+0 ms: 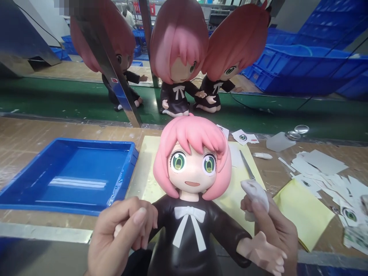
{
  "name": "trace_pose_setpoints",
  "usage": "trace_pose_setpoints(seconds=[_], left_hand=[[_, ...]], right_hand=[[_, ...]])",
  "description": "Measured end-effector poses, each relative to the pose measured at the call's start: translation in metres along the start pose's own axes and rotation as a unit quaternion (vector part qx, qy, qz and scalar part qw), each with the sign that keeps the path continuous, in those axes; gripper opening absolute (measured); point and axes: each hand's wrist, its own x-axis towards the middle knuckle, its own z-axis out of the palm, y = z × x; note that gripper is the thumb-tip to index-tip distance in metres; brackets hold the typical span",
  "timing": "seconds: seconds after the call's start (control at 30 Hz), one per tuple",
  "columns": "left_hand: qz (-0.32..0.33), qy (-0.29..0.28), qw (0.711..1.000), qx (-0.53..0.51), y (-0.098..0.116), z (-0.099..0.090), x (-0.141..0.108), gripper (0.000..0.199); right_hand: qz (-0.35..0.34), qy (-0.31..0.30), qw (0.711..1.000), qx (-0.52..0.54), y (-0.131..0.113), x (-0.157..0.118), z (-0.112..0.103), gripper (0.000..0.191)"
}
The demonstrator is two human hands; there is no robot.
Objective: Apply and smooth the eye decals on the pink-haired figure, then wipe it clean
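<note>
A large vinyl figure (190,180) with pink hair, green eyes, a black dress and a white bow faces me in the middle. My left hand (122,234) is closed around the figure's hand at the end of its black sleeve. My right hand (273,226), behind the figure's other outstretched hand, pinches a wad of white cloth (255,194) between thumb and fingers. A pointed metal tool, seemingly tweezers (247,165), lies just beyond the cloth on a yellow sheet (148,153).
To the left sits a shallow blue tray (54,209) holding water. Paper scraps (324,165), some with printed eyes, a folded yellow cloth (307,211) and a clear bottle (280,142) are on the right. Three similar figures (179,42) stand behind on a green conveyor (287,119), near a metal post (115,73).
</note>
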Motion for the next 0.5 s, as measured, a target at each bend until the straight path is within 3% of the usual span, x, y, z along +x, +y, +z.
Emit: trace_pose_setpoints(seconds=[0.1, 0.2, 0.33, 0.43, 0.5], left_hand=[[0.005, 0.003, 1.0, 0.012, 0.003, 0.001, 0.002, 0.054], [0.01, 0.002, 1.0, 0.018, 0.003, 0.001, 0.003, 0.054], [0.006, 0.004, 1.0, 0.017, -0.002, -0.002, -0.002, 0.052], [0.001, 0.009, 1.0, 0.021, -0.009, -0.005, -0.009, 0.049], [0.004, 0.009, 1.0, 0.028, -0.014, -0.007, -0.012, 0.049]], right_hand=[[-0.049, -0.042, 0.998, -0.025, -0.009, 0.012, -0.002, 0.024], [-0.158, -0.074, 0.982, -0.071, -0.016, 0.025, -0.001, 0.029], [-0.324, -0.093, 0.93, -0.146, -0.022, 0.045, 0.006, 0.018], [-0.399, -0.086, 0.895, -0.179, -0.024, 0.058, 0.015, 0.01], [-0.427, -0.083, 0.876, -0.207, -0.027, 0.063, 0.023, 0.018]])
